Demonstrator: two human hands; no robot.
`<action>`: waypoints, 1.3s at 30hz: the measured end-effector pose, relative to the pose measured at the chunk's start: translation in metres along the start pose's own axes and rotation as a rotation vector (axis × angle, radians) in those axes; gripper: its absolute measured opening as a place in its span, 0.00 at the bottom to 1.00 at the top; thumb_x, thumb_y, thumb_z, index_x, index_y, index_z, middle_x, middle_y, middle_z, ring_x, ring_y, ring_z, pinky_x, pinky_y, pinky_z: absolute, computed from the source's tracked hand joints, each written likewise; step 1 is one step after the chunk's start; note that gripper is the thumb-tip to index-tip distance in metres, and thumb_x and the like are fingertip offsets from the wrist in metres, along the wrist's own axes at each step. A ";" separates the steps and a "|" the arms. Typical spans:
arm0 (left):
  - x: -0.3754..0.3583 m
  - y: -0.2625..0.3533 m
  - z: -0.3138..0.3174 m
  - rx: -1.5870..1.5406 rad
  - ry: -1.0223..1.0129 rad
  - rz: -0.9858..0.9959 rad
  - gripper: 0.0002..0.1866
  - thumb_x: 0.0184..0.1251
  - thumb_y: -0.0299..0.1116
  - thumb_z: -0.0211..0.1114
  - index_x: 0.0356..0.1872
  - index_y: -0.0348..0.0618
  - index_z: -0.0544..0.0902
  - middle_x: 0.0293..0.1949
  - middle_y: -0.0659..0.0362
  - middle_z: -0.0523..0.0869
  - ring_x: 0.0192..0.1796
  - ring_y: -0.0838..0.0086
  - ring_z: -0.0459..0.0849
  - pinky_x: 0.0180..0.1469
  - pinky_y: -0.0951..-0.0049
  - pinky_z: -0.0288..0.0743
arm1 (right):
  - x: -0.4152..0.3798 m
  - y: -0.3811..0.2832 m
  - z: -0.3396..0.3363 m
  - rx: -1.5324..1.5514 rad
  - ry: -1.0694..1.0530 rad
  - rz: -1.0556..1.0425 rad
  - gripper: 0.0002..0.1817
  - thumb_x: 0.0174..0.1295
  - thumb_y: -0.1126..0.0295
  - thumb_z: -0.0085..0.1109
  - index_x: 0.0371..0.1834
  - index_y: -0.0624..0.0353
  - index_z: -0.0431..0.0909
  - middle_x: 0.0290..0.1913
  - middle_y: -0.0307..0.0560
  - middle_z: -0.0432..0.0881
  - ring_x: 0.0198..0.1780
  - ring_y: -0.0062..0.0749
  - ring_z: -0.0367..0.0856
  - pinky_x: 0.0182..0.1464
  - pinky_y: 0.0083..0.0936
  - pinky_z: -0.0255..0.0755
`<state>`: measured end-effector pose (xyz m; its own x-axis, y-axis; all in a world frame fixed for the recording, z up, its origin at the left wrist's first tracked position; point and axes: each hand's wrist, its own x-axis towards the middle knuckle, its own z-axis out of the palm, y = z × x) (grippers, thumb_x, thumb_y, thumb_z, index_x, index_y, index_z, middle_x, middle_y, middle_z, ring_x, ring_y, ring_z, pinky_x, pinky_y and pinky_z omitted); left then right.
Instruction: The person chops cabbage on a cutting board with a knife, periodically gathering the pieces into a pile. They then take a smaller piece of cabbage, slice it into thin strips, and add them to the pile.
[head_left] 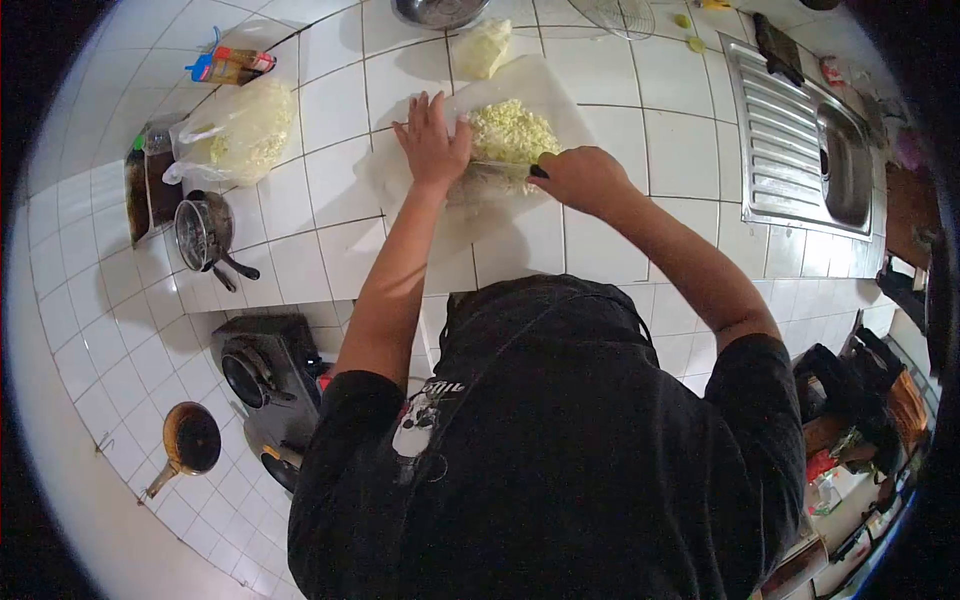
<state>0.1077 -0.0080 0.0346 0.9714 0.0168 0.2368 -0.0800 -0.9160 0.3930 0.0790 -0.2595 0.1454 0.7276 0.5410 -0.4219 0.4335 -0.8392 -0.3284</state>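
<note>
Finely chopped pale green cabbage (510, 132) lies heaped on a whitish cutting board (545, 88) on the tiled counter. My right hand (580, 180) is closed round the black handle of a knife (500, 167), whose blade lies along the near edge of the heap. At the left of the heap my left hand (434, 145) is spread, fingers apart, by the blade's far end and the board's left side. Beyond the heap sits a larger piece of cabbage (482, 49).
A plastic bag (245, 135) with pale contents, bottles (232, 67) and small pans (203, 230) are on the left. A metal bowl (440, 10) stands at the back. The steel sink (845, 165) is on the right. Below left is a stove (270, 370).
</note>
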 end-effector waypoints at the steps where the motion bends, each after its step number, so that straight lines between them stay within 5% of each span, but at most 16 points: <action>1: -0.001 0.002 -0.003 -0.020 -0.002 -0.001 0.33 0.72 0.50 0.57 0.73 0.45 0.69 0.75 0.42 0.69 0.80 0.45 0.60 0.75 0.23 0.41 | 0.003 0.005 0.007 0.006 0.003 -0.001 0.25 0.76 0.45 0.49 0.39 0.57 0.83 0.33 0.54 0.88 0.40 0.53 0.89 0.46 0.51 0.81; 8: 0.001 -0.004 0.002 -0.057 0.057 -0.019 0.32 0.72 0.49 0.59 0.72 0.44 0.71 0.74 0.41 0.70 0.80 0.44 0.61 0.76 0.24 0.41 | -0.009 -0.008 -0.002 0.024 0.039 -0.009 0.25 0.75 0.46 0.50 0.40 0.58 0.83 0.32 0.57 0.88 0.38 0.54 0.89 0.44 0.51 0.82; 16: -0.013 0.005 -0.019 -0.022 -0.056 0.215 0.33 0.72 0.50 0.59 0.73 0.44 0.69 0.76 0.44 0.67 0.81 0.44 0.58 0.77 0.25 0.38 | -0.033 -0.034 0.056 0.255 0.034 0.144 0.21 0.76 0.50 0.50 0.42 0.60 0.77 0.34 0.59 0.87 0.38 0.59 0.88 0.43 0.54 0.80; 29: -0.005 0.006 -0.009 0.006 -0.025 0.053 0.31 0.75 0.50 0.58 0.74 0.50 0.68 0.76 0.44 0.68 0.80 0.47 0.62 0.76 0.26 0.43 | -0.011 -0.004 0.035 0.103 -0.019 0.072 0.23 0.77 0.47 0.48 0.46 0.57 0.82 0.36 0.55 0.89 0.41 0.53 0.89 0.46 0.50 0.82; 39: -0.006 0.010 -0.008 0.021 -0.004 -0.009 0.32 0.73 0.51 0.56 0.72 0.44 0.71 0.75 0.41 0.69 0.80 0.45 0.61 0.76 0.25 0.41 | -0.001 0.010 0.010 -0.020 0.002 -0.016 0.24 0.76 0.47 0.47 0.42 0.56 0.82 0.34 0.55 0.88 0.40 0.52 0.89 0.47 0.52 0.81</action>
<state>0.0997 -0.0136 0.0442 0.9730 0.0231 0.2296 -0.0667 -0.9243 0.3759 0.0773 -0.2677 0.1335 0.7216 0.5540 -0.4153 0.4553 -0.8315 -0.3182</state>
